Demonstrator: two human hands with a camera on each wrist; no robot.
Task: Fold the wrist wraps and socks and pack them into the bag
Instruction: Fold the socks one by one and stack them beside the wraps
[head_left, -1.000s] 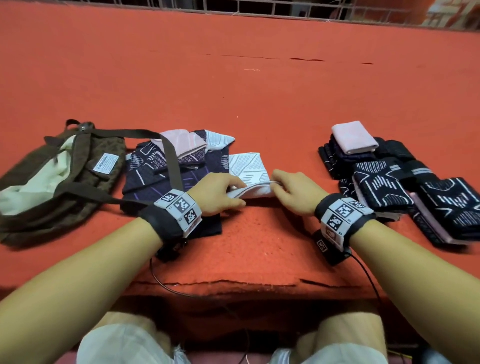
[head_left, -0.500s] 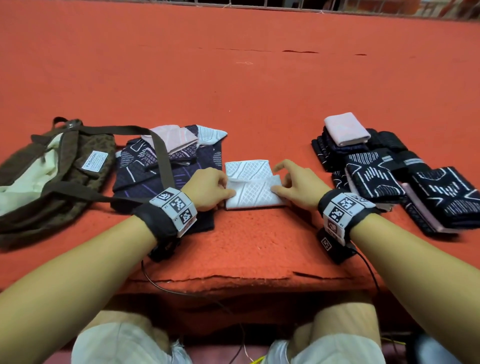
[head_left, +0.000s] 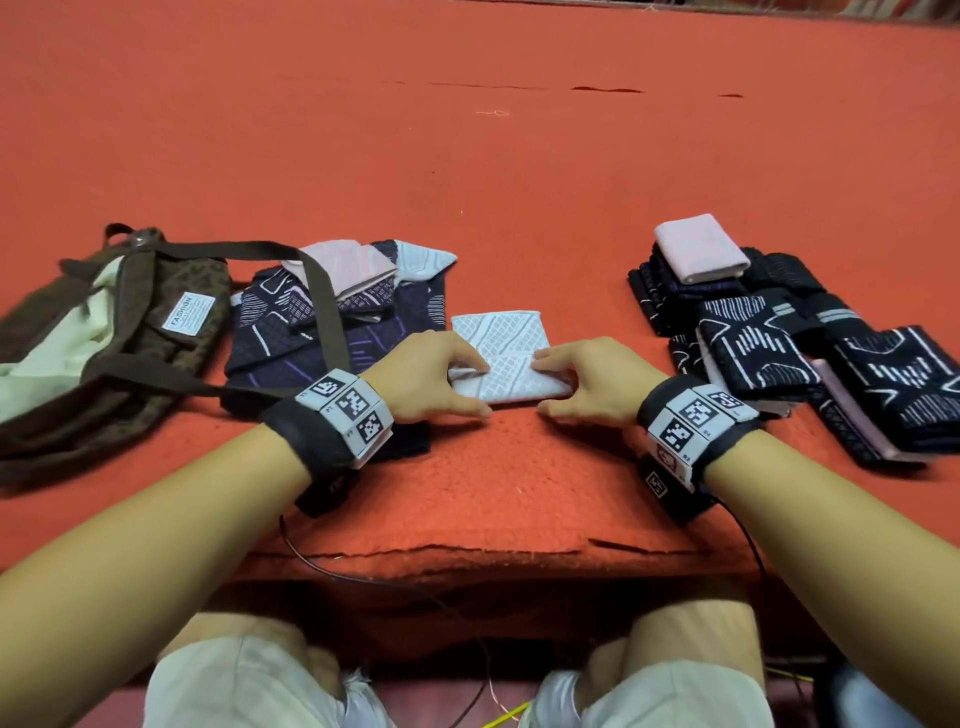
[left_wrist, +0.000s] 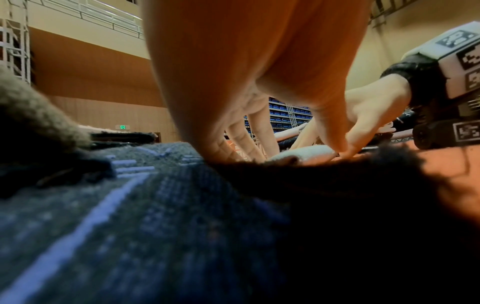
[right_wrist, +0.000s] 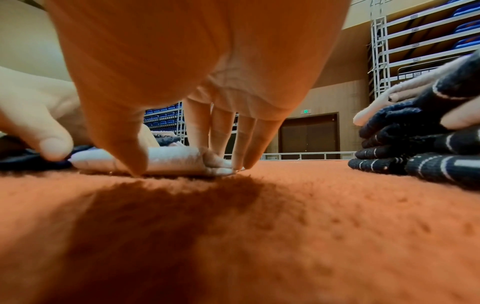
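Note:
A white patterned sock (head_left: 501, 332) lies folded on the orange carpet (head_left: 519, 182) straight ahead of me. My left hand (head_left: 480, 388) pinches the fold's left end, fingers on top and thumb at the near edge. My right hand (head_left: 543, 383) pinches the right end the same way. The right wrist view shows the thumb and fingertips (right_wrist: 221, 164) down on the white roll (right_wrist: 168, 160). A brown bag (head_left: 104, 353) with cream lining lies open at the far left.
Unfolded dark and pink pieces (head_left: 311, 322) are heaped between bag and sock, with the bag strap (head_left: 322, 296) across them. Folded dark pieces (head_left: 779, 353) are stacked on the right, a pink one (head_left: 696, 249) on top. The carpet's torn front edge (head_left: 441, 551) lies near my knees.
The sock's near edge, lifted a second ago, has been folded over onto its far half. Both hands came down onto the ends of the fold.

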